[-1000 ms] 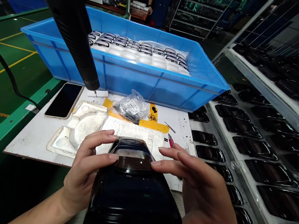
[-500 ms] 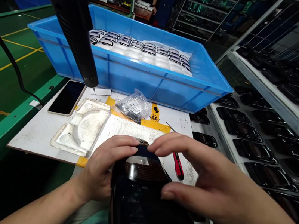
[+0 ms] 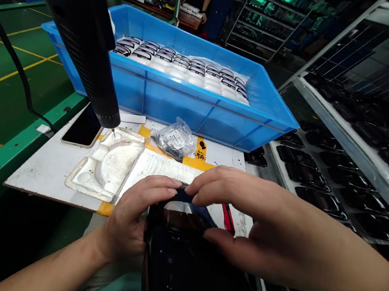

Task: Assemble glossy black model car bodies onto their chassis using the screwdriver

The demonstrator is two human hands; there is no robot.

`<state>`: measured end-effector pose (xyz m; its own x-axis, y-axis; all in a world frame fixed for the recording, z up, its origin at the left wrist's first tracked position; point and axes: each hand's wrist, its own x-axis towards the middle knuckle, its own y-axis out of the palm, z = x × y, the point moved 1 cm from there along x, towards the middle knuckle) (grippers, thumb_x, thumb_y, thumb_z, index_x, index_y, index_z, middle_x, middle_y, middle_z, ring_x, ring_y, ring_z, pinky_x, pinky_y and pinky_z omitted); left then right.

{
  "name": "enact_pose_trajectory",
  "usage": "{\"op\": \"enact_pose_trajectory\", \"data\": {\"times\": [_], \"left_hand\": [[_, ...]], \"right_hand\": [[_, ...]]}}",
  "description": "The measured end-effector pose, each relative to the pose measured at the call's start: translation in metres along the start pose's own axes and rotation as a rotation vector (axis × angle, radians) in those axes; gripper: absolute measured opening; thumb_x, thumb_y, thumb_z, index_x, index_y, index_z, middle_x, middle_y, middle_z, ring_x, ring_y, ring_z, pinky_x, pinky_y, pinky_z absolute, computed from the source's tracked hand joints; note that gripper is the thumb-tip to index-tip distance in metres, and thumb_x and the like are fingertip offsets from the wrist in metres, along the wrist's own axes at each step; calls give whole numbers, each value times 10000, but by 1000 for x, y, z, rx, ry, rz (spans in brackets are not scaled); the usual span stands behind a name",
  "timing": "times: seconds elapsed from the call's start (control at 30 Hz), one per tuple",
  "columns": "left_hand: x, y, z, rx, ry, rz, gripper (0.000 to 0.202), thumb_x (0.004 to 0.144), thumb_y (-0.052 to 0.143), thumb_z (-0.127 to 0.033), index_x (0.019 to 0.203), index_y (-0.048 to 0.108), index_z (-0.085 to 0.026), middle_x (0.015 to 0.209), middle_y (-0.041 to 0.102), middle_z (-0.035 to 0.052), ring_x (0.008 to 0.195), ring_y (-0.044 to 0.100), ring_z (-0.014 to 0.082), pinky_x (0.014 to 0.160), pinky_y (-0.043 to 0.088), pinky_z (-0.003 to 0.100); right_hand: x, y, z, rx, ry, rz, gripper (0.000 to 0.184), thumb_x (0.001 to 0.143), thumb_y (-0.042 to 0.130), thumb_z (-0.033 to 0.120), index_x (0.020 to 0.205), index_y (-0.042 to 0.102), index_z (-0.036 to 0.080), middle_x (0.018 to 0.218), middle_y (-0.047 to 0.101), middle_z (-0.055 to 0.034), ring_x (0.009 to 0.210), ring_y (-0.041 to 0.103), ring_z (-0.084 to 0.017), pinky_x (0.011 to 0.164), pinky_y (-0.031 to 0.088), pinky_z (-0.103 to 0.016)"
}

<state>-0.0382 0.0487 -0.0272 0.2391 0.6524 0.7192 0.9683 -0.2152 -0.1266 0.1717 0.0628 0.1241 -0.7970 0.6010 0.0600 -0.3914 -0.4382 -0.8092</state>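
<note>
At the upper left of the frame a black power screwdriver (image 3: 85,40) hangs tilted, its tip just above the white moulded tray (image 3: 105,171) that lies on the table (image 3: 40,173). A dark phone (image 3: 79,131) lies flat beside the tray, partly behind the screwdriver. Across the upper middle stands a blue bin (image 3: 186,102), with rows of dark-rimmed parts on white sheets inside. In front of the bin a crumpled clear bag (image 3: 175,140) rests on a yellow strip of the table.

Low in the middle, my left hand (image 3: 128,226) grips the left side of the glossy black housing (image 3: 182,266), fingers curled over its far edge. The housing is at the bottom centre of the frame, by the near edge of the table, between my two hands. I cannot tell whether it rests on anything.

My right hand (image 3: 242,217) comes in from the lower right and clasps the same housing, its fingertips on the far edge close to my left ones and the thumb pressed on the right side. Under my right fingers a red-handled tool (image 3: 229,218) lies on the table, mostly hidden. Along the right of the frame run racks (image 3: 321,185) of glossy black parts.
</note>
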Motion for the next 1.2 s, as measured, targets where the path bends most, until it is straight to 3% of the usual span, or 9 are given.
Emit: {"op": "enact_pose_trajectory", "data": {"times": [0.13,0.3,0.47,0.57,0.7,0.9,0.97,1.07,1.2], "left_hand": [[-1,1,0,-3,-25,-4,400,944,669,-265,1329,599,-180,1265,678,148,1206,636,265,1031,533,422],[-2,2,0,4,-70,6,441,948,649,-276,1372,573,-183,1282,663,156,1213,627,287,1039,516,445],[-1,1,4,24,-148,15,450,945,621,-254,1391,561,-245,1304,642,130,1221,612,299,1027,518,477],[0,3,5,17,-150,29,451,932,632,-245,1378,566,-254,1305,638,124,1210,617,296,1003,532,463],[1,5,6,-16,-126,1,463,914,659,-243,1368,566,-246,1283,640,101,1196,618,259,1003,533,400],[0,6,4,-31,-136,-7,389,951,612,-205,1339,589,-230,1291,648,87,1206,613,233,1014,520,358],[0,6,3,-28,-142,0,369,962,605,-224,1330,590,-241,1285,649,83,1204,613,238,1010,524,370],[-1,6,1,-19,-131,20,382,963,607,-231,1344,581,-250,1272,657,87,1185,625,243,986,543,384],[-3,3,0,5,-88,37,476,940,642,-236,1407,551,-251,1302,660,105,1185,634,263,997,556,425]], "right_hand": [[2,2,1,-116,-28,-124,315,868,539,44,1144,593,186,1069,691,-30,981,648,-135,853,531,-255],[5,14,-9,-157,148,-220,223,954,494,164,1155,585,198,1093,721,-60,988,703,-181,838,549,-301],[12,21,-16,-6,311,-36,346,988,556,355,1313,556,236,1254,689,-62,1125,680,-205,906,554,-320],[18,18,-18,39,385,44,309,938,615,301,1242,602,243,1151,723,-49,1029,707,-211,861,564,-324],[25,17,-20,61,401,33,226,902,630,237,1129,642,234,1031,751,-52,933,726,-217,774,559,-304],[26,23,-19,49,440,-11,189,910,615,251,1094,627,209,1007,753,-74,982,723,-246,755,553,-306],[25,26,-19,38,455,-25,234,906,629,271,1132,622,212,1015,754,-70,994,720,-257,784,555,-329],[19,30,-21,65,479,-64,424,901,645,284,1312,563,223,1185,724,-89,1101,703,-269,901,566,-394],[-8,35,-19,320,430,-176,648,890,708,449,1456,477,233,1352,654,-132,1268,641,-271,1028,563,-420]]}}
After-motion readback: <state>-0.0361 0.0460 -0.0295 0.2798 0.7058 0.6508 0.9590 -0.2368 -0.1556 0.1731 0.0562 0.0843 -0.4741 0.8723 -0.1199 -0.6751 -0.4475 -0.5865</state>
